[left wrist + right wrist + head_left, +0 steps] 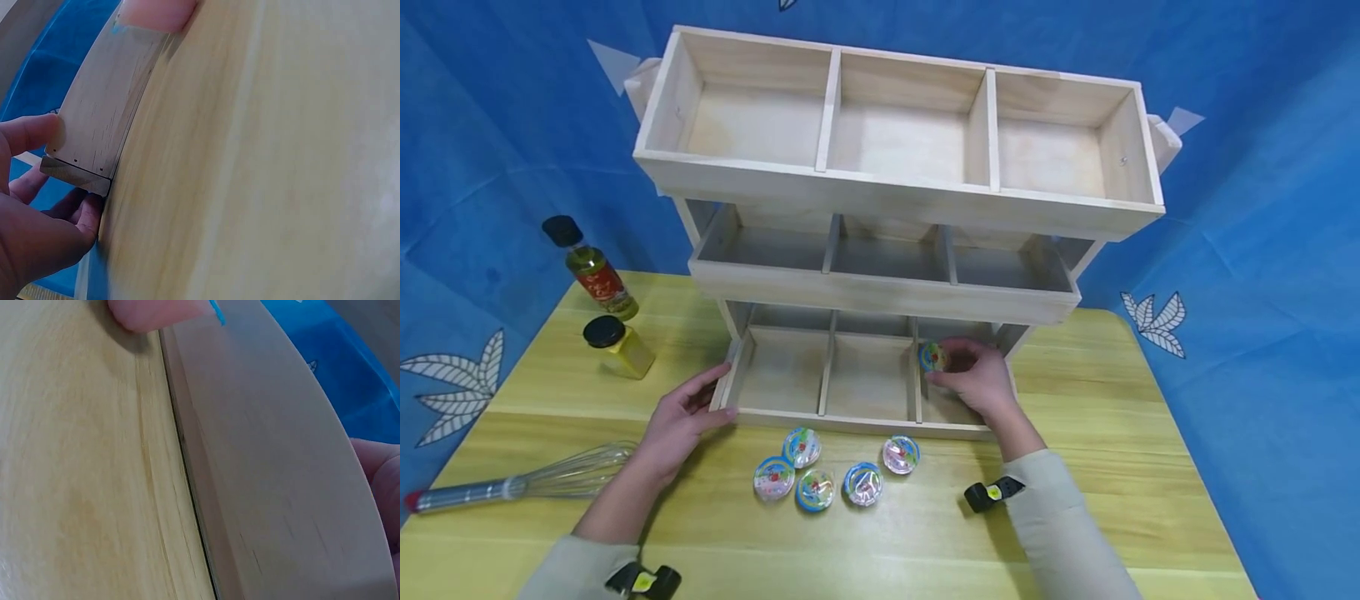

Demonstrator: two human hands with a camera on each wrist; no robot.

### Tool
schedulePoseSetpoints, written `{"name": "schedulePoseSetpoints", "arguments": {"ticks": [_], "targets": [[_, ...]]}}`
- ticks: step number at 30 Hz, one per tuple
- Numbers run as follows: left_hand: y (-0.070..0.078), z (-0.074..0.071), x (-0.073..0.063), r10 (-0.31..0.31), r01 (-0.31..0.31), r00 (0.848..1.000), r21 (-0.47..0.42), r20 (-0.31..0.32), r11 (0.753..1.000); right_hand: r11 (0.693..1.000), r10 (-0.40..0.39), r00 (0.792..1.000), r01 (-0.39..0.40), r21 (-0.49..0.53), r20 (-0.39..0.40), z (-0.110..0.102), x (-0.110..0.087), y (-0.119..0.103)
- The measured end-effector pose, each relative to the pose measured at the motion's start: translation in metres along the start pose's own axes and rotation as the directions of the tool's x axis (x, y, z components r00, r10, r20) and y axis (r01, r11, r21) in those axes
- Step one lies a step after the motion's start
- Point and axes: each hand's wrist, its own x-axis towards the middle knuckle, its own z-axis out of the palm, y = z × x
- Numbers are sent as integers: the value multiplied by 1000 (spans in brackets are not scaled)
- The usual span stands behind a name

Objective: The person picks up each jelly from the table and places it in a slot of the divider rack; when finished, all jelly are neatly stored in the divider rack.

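Observation:
A three-tier wooden rack (pixel 887 427) stands on the table, each tier split into three compartments. My left hand (pixel 677 425) grips the front left corner of its bottom tier; in the left wrist view the thumb presses the front board (pixel 94 119) and the fingers bend behind the corner. My right hand (pixel 977 375) pinches a small round cup (pixel 933 357) with a printed lid, inside the bottom right compartment. The front board hides most of that hand in the right wrist view. Several similar cups (pixel 816 490) lie on the table before the rack.
On the left stand an oil bottle (pixel 598 279) and a yellow jar (pixel 628 354) with a black lid. A whisk (pixel 542 482) lies near the left table edge. Blue cloth (pixel 1262 208) hangs behind and beside the table (pixel 925 550).

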Motion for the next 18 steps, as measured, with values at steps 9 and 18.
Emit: {"name": "schedulePoseSetpoints", "arguments": {"ticks": [9, 18], "targets": [[0, 3, -1, 8, -8, 1000, -17, 2, 1000, 996, 15, 1000, -16, -83, -5, 1, 0, 3], [-1, 1, -2, 15, -15, 1000, -23, -7, 1000, 991, 5, 999, -10, -133, -37, 6, 0, 5]]}}
